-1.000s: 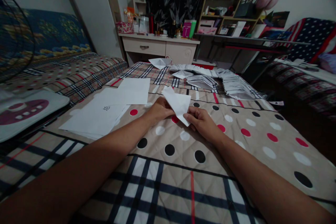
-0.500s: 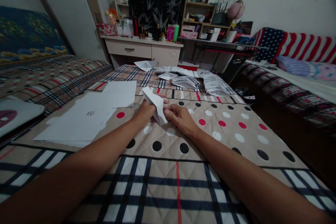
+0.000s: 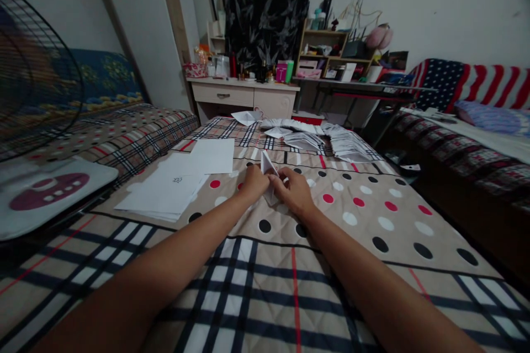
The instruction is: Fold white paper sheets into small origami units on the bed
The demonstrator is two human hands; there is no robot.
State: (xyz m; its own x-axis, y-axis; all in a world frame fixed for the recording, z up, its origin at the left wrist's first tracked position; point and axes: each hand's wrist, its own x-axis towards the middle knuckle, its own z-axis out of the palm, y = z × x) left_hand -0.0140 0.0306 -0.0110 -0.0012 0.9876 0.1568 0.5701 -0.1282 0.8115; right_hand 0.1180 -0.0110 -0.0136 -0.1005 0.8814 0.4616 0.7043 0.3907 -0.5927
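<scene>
Between my two hands a small piece of folded white paper stands upright over the dotted bedspread. My left hand is closed on its left side, with most of the fingertips hidden behind the paper. From the right, my right hand pinches the same paper with thumb and fingers. To the left lies a loose stack of white paper sheets, the top one bearing a small dark mark. Beyond my hands are rows of folded white papers, packed closely together, and a single folded paper.
A fan stands at far left beside a white and purple panel. A cream desk and a wooden shelf with many small items stand at the back. Another bed is on the right.
My view has swung left and up, bringing the fan into sight. The folded paper, wide and slanted before, now appears narrower and more closed, and my hands have drawn closer together around it.
</scene>
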